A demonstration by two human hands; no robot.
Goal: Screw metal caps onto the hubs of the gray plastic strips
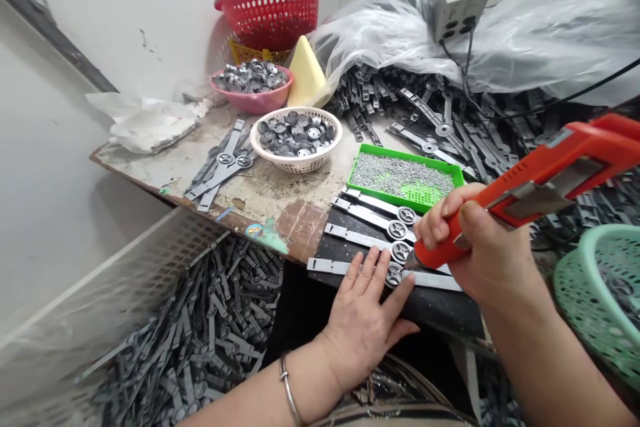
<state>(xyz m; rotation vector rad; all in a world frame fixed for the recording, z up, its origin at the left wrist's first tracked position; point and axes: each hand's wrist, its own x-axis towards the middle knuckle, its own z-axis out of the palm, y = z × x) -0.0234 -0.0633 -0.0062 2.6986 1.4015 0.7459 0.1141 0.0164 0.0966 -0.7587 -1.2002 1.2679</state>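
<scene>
Long gray plastic strip with a round, wheel-like middle (393, 275) lies on my side of the bright green plastic tray (385, 198), the last in a row of four. My left hand (363, 313) rests flat over it, fingers spread a little, fingertips on the strip. My right hand (480, 240) has its fingers wrapped tight around a red-orange power tool (520, 177). The tool's nose points down beside the strip's round middle; I can't tell if it touches.

Three more gray strips (397, 229) sit between the tray and my strip. Tiny silvery metal bits (390, 169) fill much of the tray. Left of the tray, on the worn brown desk (310, 220), stands a round cream plastic basket (300, 165) of gray round parts. Right of the tray is a mint-green plastic basket (570, 280).
</scene>
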